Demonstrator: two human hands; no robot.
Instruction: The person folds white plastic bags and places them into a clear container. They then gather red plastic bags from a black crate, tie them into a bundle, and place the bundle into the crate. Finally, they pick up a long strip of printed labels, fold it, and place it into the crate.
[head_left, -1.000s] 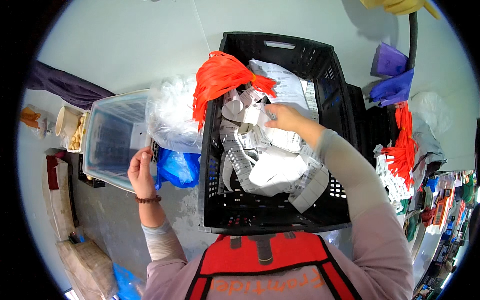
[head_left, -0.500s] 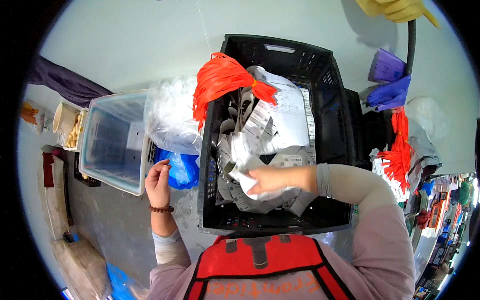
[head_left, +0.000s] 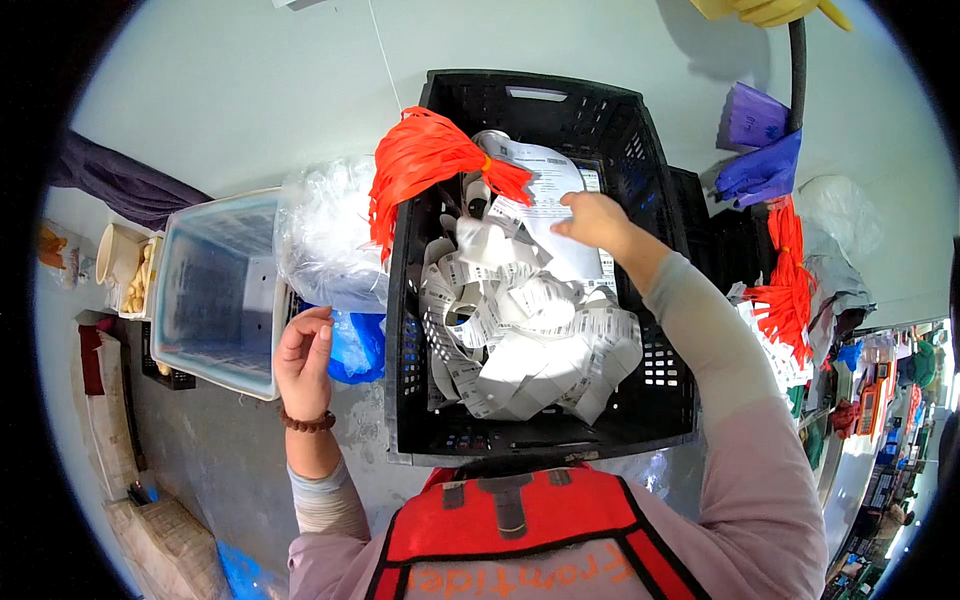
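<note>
A black crate (head_left: 545, 440) in front of me holds a loose heap of white printed label strips (head_left: 530, 360). My right hand (head_left: 597, 222) is over a white printed sheet (head_left: 548, 185) at the heap's far side, with thumb and fingers apart and nothing visible in them. Whether it touches the sheet I cannot tell. A piece of the white strip (head_left: 487, 245) left of that hand is blurred. A bundle of red strips (head_left: 425, 160) hangs over the crate's far left edge. My left hand (head_left: 303, 360), loosely curled and empty, is left of the crate, beside a blue plastic bag (head_left: 357, 347).
A whitish tub (head_left: 215, 290) and a clear plastic bag (head_left: 335, 235) stand left of the crate. Farther left is a beige container (head_left: 128, 255). To the right hang purple gloves (head_left: 760, 170) and more red strips (head_left: 785, 290); a yellow glove (head_left: 780, 8) is above.
My right hand has let go of the white label strip and moved away from me to the printed sheet. My left hand stays beside the crate. The view has shifted slightly.
</note>
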